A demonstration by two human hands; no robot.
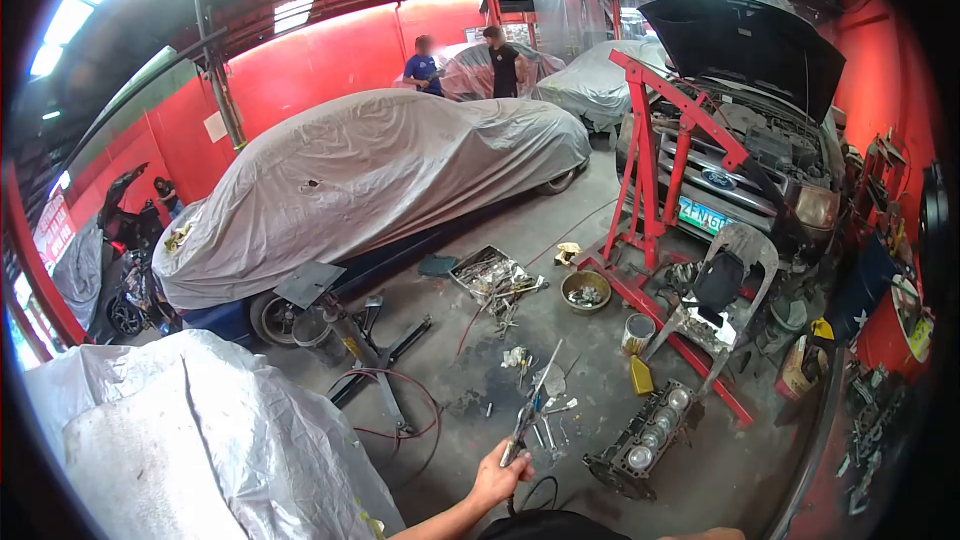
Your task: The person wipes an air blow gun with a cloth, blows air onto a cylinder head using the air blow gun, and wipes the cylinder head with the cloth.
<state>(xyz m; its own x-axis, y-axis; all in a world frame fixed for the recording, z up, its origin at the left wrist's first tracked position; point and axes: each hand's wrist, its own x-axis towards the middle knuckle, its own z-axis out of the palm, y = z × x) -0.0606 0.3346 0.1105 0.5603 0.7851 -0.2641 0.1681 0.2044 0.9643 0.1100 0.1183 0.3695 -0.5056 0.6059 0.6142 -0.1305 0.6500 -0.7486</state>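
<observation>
My left hand (498, 478) reaches up from the bottom edge, its fingers closed around the handle of what looks like an air blow gun (522, 428). The gun's long thin nozzle points up and away. A dark hose (545, 487) curves below the hand. Beyond the gun, small tools and metal parts (545, 420) lie scattered on the concrete floor. To the right, an engine block (622, 468) rests on the floor with round piston tops showing. A sliver of skin at the bottom edge may be my right hand or arm (715, 534); its fingers are hidden.
A red engine hoist (648, 190) stands before a pickup (735, 195) with its hood raised. Near it are a chair (750, 255), basin (585, 290), can (637, 332) and yellow bottle (640, 375). Covered cars (370, 180), a metal stand (380, 365) and a parts tray (490, 270) lie left. Several people stand farther back.
</observation>
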